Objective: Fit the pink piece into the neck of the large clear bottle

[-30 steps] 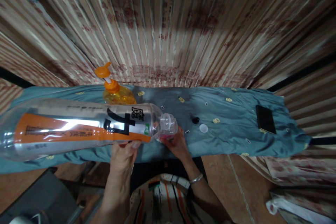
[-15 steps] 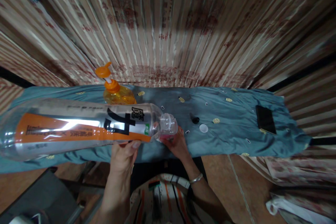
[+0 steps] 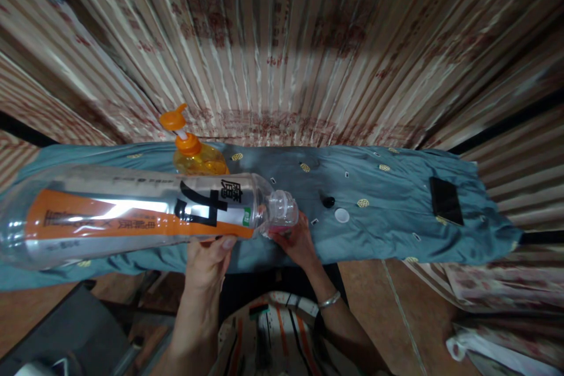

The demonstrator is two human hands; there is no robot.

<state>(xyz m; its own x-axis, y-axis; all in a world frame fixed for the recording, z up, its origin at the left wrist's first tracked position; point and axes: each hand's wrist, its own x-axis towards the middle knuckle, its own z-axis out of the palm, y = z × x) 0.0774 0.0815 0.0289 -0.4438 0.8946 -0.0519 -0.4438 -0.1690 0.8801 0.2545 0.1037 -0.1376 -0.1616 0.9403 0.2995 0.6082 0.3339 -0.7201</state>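
Observation:
A large clear plastic bottle (image 3: 145,211) with an orange and silver label lies sideways across the view, its uncapped-looking neck pointing right. My left hand (image 3: 209,261) grips it from below, thumb against the lower edge of the label; the other fingers are hidden behind it. Beneath the mouth of the bottle, my right hand (image 3: 297,244) is closed round a reddish or pink thing, mostly covered by the bottle neck. What that thing is I cannot make out. Just behind the bottle stands an orange pump bottle (image 3: 200,158) holding yellow liquid.
A teal cloth (image 3: 396,235) with pineapple prints covers the narrow table. On it lie a small black object (image 3: 328,202), a white disc (image 3: 342,215) and a dark flat rectangular object (image 3: 446,200). Striped curtains (image 3: 282,41) hang close behind; a dark grey seat (image 3: 61,329) is at lower left.

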